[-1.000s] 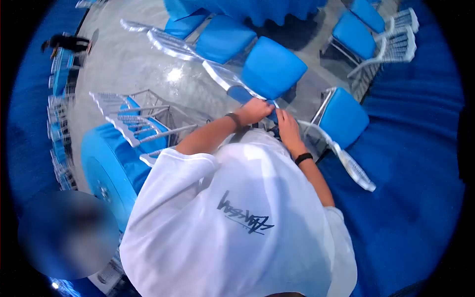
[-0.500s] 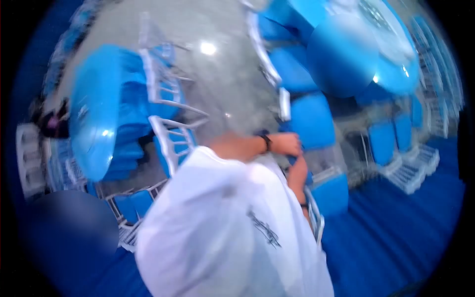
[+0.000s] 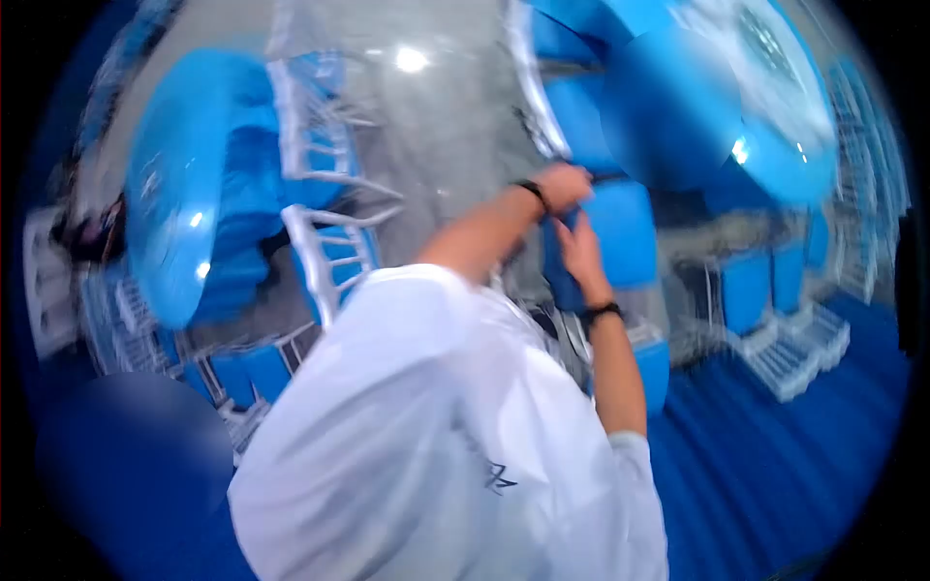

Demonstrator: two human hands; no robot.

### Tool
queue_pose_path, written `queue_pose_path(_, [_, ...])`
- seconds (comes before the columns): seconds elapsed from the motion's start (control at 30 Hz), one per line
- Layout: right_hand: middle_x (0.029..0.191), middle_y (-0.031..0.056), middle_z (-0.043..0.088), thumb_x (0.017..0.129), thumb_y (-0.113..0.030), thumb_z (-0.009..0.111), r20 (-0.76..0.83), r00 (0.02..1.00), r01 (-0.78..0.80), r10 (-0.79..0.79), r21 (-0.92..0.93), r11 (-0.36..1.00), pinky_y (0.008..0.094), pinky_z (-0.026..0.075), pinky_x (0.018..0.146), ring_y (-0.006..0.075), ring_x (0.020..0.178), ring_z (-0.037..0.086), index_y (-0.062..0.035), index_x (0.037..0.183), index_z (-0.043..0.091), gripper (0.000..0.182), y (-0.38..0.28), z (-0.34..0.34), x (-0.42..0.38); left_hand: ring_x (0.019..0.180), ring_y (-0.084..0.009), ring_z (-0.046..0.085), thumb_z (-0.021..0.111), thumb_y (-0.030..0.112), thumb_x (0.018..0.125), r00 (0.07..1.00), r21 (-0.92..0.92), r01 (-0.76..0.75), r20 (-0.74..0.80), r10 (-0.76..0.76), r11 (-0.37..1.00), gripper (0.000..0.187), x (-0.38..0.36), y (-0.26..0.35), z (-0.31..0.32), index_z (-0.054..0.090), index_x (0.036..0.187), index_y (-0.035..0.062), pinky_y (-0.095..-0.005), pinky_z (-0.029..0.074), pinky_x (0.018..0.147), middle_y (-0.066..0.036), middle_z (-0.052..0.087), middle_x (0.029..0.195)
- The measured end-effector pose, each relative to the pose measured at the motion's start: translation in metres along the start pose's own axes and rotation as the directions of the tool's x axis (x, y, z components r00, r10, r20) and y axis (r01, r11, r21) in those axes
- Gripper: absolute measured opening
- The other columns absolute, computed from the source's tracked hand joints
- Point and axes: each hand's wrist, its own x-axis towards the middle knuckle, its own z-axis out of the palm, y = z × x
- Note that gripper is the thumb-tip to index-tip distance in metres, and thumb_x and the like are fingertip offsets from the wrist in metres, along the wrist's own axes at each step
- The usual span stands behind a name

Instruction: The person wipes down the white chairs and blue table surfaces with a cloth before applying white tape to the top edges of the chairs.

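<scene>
My left hand is closed at the upper end of a long dark blue piece that looks like cloth. A short dark strip shows just right of its knuckles. Close below it, my right hand lies along the same dark blue piece, thumb on one side and fingers on the other. Motion blur hides the exact grip of both hands. The piece hangs beside a chair with a bright blue seat, about where the chair's back stands. Black bands circle both wrists.
White slatted chairs stand along a blue-covered round table at left. Another blue table at upper right carries a clear sheet-like covering. More chairs and blue floor covering lie at right. Shiny grey floor runs between the tables.
Both hands have moved upward in the view, and the right forearm shows more fully. The right hand has come up along the dark blue piece, which shows more. The camera view has shifted.
</scene>
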Motion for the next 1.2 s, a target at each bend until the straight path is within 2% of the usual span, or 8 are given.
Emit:
queue_pose_path(0.1, [0.139,0.0368,0.055,0.097,-0.017,0.067,0.099,0.964,-0.237,0.245,-0.083,0.968,0.0540,0.048,0.101,0.0508,0.126,0.056,0.0032,0.155,0.030,0.072,-0.017,-0.007,-0.032,0.114,-0.0391,0.061,0.076,0.004,0.070,0.998,-0.266,-0.037,-0.049,0.025,0.963,0.029,-0.003,-0.009,0.013,0.073,0.099,0.0079,-0.0480,0.053,0.094,-0.013,0.069,0.114])
queue_pose_path(0.27, [0.151,0.0289,0.048,0.091,-0.006,0.066,-0.122,0.989,0.066,-0.087,-0.166,0.984,0.0488,0.050,0.105,0.0453,0.131,0.055,0.0013,0.159,0.029,0.078,0.014,-0.013,-0.112,0.140,-0.0483,0.042,0.071,-0.009,0.073,0.966,-0.242,0.164,-0.158,-0.206,0.956,0.081,-0.018,0.072,-0.014,0.054,0.149,0.0143,-0.0496,0.043,0.114,-0.015,0.024,0.171])
queue_pose_path(0.5, [0.153,0.0243,0.049,0.089,-0.004,0.060,-0.077,0.967,0.204,-0.242,-0.333,0.921,0.0427,0.054,0.102,0.0382,0.128,0.060,0.0000,0.160,0.031,0.077,0.040,-0.035,-0.177,0.149,-0.0497,0.037,0.065,-0.012,0.077,0.834,-0.601,0.405,-0.066,-0.548,0.689,0.076,-0.059,0.207,-0.009,0.052,0.149,0.0073,-0.0483,0.047,0.111,-0.021,0.011,0.174])
queue_pose_path(0.7, [0.153,0.0237,0.049,0.093,-0.005,0.056,0.008,0.926,0.368,-0.378,-0.251,0.895,0.0432,0.054,0.103,0.0379,0.130,0.060,-0.0069,0.160,0.034,0.071,0.112,-0.064,-0.251,0.117,-0.0439,0.067,0.070,0.003,0.084,0.898,-0.321,0.436,0.219,-0.382,0.841,0.068,-0.083,0.286,-0.012,0.054,0.149,0.0091,-0.0484,0.056,0.093,-0.020,0.009,0.174])
queue_pose_path(0.83, [0.147,0.0179,0.058,0.092,0.003,0.057,0.031,0.940,0.340,-0.339,-0.064,0.938,0.0442,0.054,0.102,0.0368,0.122,0.065,-0.0077,0.157,0.041,0.067,0.164,-0.075,-0.293,0.087,-0.0294,0.076,0.072,0.012,0.091,0.835,-0.556,0.548,0.326,-0.443,0.625,0.056,-0.090,0.302,-0.044,0.059,0.145,0.0108,-0.0362,0.059,0.076,-0.020,0.066,0.138])
queue_pose_path(0.93, [0.124,0.0157,0.071,0.094,0.002,0.058,0.170,0.984,-0.079,0.051,0.162,0.984,0.0421,0.055,0.097,0.0309,0.107,0.071,-0.0050,0.147,0.053,0.053,0.211,-0.078,-0.316,0.083,-0.0185,0.074,0.071,0.014,0.093,0.757,-0.534,0.581,0.076,-0.649,0.615,0.039,-0.097,0.263,-0.028,0.067,0.131,0.0064,-0.0319,0.056,0.072,-0.012,0.076,0.092])
queue_pose_path(1.03, [0.106,0.0120,0.074,0.100,-0.005,0.060,-0.025,0.981,-0.149,0.192,0.534,0.832,0.0381,0.055,0.092,0.0225,0.098,0.070,-0.0010,0.137,0.060,0.037,0.254,-0.072,-0.331,0.088,-0.0242,0.072,0.072,0.017,0.091,0.558,-0.591,0.594,-0.185,-0.809,0.545,0.038,-0.080,0.221,-0.022,0.068,0.126,0.0022,-0.0364,0.056,0.080,-0.014,0.076,0.105])
queue_pose_path(1.2, [0.127,0.0118,0.069,0.107,-0.025,0.057,0.056,0.699,-0.019,0.713,0.998,-0.060,0.0373,0.056,0.098,0.0220,0.108,0.068,-0.0020,0.131,0.063,0.034,0.228,-0.131,-0.325,0.108,-0.0384,0.070,0.077,0.034,0.087,0.347,-0.615,0.688,-0.187,-0.919,0.385,0.063,-0.045,0.112,0.037,0.057,0.134,-0.0029,-0.0452,0.054,0.094,-0.023,0.070,0.124])
